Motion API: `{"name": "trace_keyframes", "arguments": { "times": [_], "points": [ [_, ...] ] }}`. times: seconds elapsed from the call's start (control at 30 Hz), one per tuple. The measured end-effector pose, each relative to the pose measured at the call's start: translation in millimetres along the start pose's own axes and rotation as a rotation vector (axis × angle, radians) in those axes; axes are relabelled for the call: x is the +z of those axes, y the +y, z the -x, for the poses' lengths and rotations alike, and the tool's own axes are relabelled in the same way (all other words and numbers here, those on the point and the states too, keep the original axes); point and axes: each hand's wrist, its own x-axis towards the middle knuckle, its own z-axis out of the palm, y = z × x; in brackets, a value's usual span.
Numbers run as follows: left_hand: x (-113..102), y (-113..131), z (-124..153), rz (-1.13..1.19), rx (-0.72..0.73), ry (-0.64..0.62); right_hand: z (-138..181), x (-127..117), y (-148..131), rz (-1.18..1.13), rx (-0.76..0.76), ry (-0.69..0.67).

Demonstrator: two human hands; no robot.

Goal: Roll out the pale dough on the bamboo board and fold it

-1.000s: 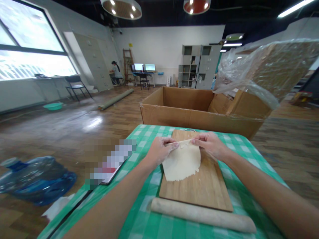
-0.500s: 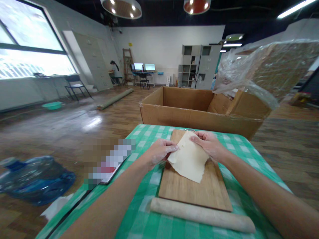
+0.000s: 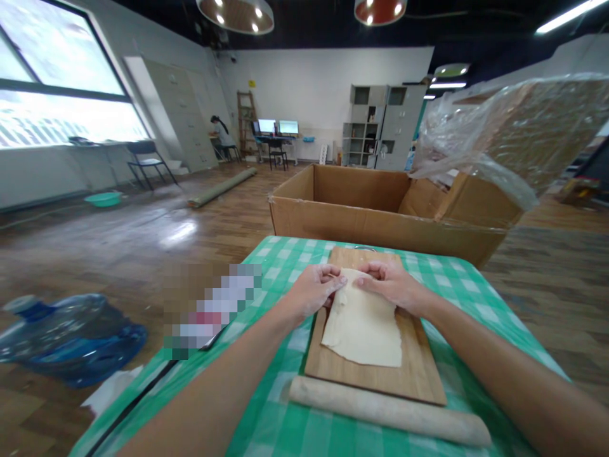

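A thin, pale sheet of dough lies on a wooden cutting board on a table with a green-and-white checked cloth. My left hand pinches the sheet's far left corner. My right hand pinches its far right corner. Both hands are closed on the dough's far edge, close together. A wooden rolling pin lies across the cloth just in front of the board, nearer to me.
A large open cardboard box stands just beyond the table. A plastic-wrapped bundle looms at the right. A blue water jug lies on the wooden floor at the left. A blurred flat object rests on the table's left edge. A person sits at a far desk.
The dough was lifted and swung over the board; now it lies flatter and lower on the board, with both hands closer together at its far edge.
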Motion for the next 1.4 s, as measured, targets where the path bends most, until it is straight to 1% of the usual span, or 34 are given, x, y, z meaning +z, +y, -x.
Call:
{"name": "trace_keyframes", "arguments": {
  "times": [0.07,0.17,0.43,0.57,0.7,0.87,0.97,1.1,1.27,1.4],
  "points": [
    [-2.0,-3.9,-3.3,-0.031,0.014,0.06,0.4,-2.4,2.0,-0.064,0.033,0.0],
    [-5.6,-7.7,-6.9,-0.059,0.032,0.082,0.4,-4.4,2.7,-0.044,0.042,0.049],
    [-10.1,-7.6,-8.4,-0.036,0.08,0.07,-1.1,-3.7,0.7,0.113,-0.068,0.082],
    [-13.4,-5.7,-9.6,-0.077,0.105,0.079,-1.9,-8.0,2.7,0.216,-0.121,0.055],
    [-14.7,-5.2,-9.3,-0.029,0.055,0.089,-1.5,-9.5,6.4,0.263,-0.168,0.024],
    [-15.3,-0.7,-5.3,0.061,-0.041,0.085,-1.2,-8.0,11.5,0.332,-0.203,0.06],
    [-16.1,3.1,-3.6,0.096,-0.101,0.061,-0.8,-7.1,11.4,0.382,-0.224,0.067],
    [-16.3,2.4,-3.5,0.094,-0.104,0.05,0.1,-6.0,10.6,0.404,-0.249,0.076],
    [-16.2,-3.0,-4.5,0.072,-0.07,0.065,1.4,-6.2,7.1,0.407,-0.223,0.075],
    [-14.3,-3.7,-4.4,0.007,-0.029,0.106,1.8,-5.8,-0.6,0.319,-0.155,0.04]
  ]
}}
